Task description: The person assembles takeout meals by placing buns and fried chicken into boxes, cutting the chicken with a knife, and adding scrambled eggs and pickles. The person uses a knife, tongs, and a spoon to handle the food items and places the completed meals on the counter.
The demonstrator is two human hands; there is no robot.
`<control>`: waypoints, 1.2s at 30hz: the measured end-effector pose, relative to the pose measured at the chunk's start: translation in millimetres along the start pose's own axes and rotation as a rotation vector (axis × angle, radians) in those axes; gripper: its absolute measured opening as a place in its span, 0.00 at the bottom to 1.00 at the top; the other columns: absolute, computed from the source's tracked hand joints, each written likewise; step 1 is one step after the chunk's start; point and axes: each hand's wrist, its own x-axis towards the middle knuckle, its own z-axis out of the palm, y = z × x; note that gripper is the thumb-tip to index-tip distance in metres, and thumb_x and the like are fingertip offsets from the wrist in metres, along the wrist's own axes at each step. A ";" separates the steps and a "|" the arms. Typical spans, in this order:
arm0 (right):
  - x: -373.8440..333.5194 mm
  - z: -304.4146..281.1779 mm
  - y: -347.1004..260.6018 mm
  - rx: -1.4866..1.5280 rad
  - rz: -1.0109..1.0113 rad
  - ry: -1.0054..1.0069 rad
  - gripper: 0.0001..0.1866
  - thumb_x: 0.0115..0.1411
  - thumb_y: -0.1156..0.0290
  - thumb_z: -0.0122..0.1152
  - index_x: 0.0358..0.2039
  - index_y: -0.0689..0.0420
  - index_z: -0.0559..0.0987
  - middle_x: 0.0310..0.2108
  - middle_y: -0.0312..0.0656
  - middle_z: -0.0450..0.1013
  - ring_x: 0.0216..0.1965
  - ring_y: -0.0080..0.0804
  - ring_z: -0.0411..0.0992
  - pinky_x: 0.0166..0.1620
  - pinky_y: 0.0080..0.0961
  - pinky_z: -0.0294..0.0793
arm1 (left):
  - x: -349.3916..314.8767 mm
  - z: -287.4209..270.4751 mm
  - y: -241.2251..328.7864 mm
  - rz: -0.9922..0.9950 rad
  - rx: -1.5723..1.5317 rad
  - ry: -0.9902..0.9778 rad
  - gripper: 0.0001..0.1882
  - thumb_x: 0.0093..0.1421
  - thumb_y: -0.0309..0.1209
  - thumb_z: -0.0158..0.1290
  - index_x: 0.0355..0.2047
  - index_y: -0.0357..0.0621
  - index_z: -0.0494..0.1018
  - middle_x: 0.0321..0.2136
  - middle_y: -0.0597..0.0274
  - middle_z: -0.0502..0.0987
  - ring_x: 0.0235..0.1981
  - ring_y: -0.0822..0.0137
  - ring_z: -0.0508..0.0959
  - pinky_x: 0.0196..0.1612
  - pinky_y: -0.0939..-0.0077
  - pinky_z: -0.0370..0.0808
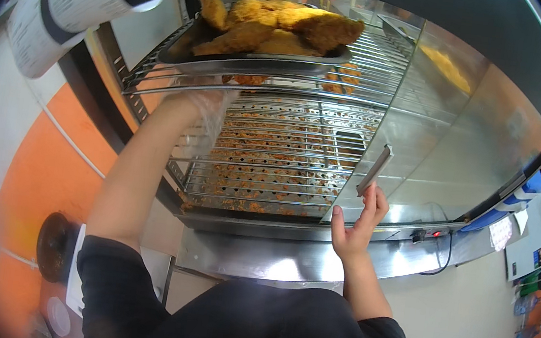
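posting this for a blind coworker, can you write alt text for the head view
A gloved left hand holds a metal tray of fried chicken on the upper wire rack of a heated display cabinet. The bare right hand touches the handle of its open glass door.

Metal tray (243, 64) of fried chicken (278, 27)

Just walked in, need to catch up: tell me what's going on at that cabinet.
A person stands at a glass-fronted warming cabinet. The left hand, in a clear plastic glove, is under a metal tray of golden fried pieces resting on the upper wire rack. The bare right hand touches the handle of the open glass door. Crumbs cover the perforated shelf below.
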 end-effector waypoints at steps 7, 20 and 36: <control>1.8 -25.8 23.5 0.092 -0.087 -0.136 0.39 0.45 0.77 0.63 0.59 0.66 0.59 0.47 0.51 0.59 0.46 0.43 0.62 0.47 0.32 0.66 | 86.4 -7.4 -16.5 -0.168 0.079 -0.128 0.22 0.58 0.38 0.48 0.53 0.49 0.65 0.49 0.46 0.68 0.53 0.47 0.66 0.57 0.59 0.63; 24.6 -59.8 54.9 0.306 -0.200 -0.427 0.35 0.46 0.72 0.65 0.57 0.61 0.65 0.43 0.48 0.66 0.39 0.44 0.67 0.42 0.33 0.69 | 115.7 -18.1 -24.7 -0.276 0.123 -0.087 0.24 0.54 0.33 0.51 0.53 0.48 0.64 0.50 0.46 0.66 0.53 0.45 0.65 0.56 0.58 0.64; 16.0 -47.9 69.9 0.392 -0.311 -0.426 0.38 0.46 0.70 0.66 0.57 0.66 0.62 0.46 0.52 0.67 0.45 0.48 0.66 0.48 0.36 0.66 | -50.8 52.9 16.2 -0.217 -0.067 0.794 0.28 0.49 0.26 0.54 0.52 0.46 0.63 0.52 0.46 0.63 0.54 0.44 0.63 0.56 0.56 0.64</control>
